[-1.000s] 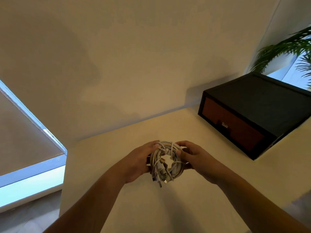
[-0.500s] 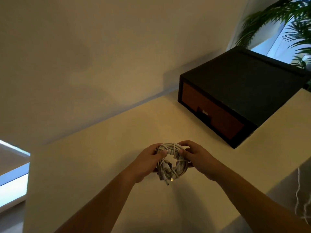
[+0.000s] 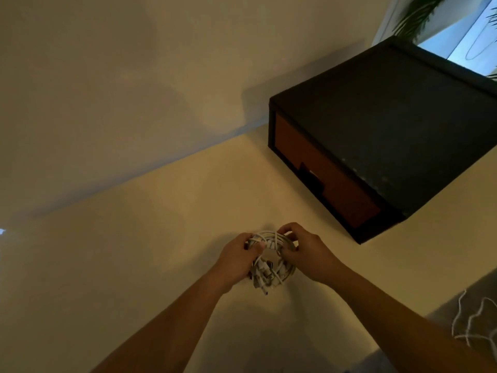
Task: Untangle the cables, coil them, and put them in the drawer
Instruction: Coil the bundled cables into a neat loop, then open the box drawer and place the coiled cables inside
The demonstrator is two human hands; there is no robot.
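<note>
A coiled bundle of white cables [image 3: 271, 267] hangs just above the cream table [image 3: 134, 265], held between both hands. My left hand [image 3: 236, 261] grips its left side and my right hand [image 3: 306, 254] grips its right side and top. Several plug ends stick out at the bottom of the coil. To the upper right stands a black drawer box [image 3: 390, 125] with a shut brown drawer front [image 3: 322, 170] that has a dark handle notch.
A beige wall rises behind the table. At the lower right, beyond the table's edge, a loose white cord [image 3: 468, 321] lies on a grey surface. A plant and a window [image 3: 473, 30] show at the top right.
The view has swung to the right and down, so the drawer box looks larger and nearer. Both hands keep hold of the coil; the right fingers have shifted over its top.
</note>
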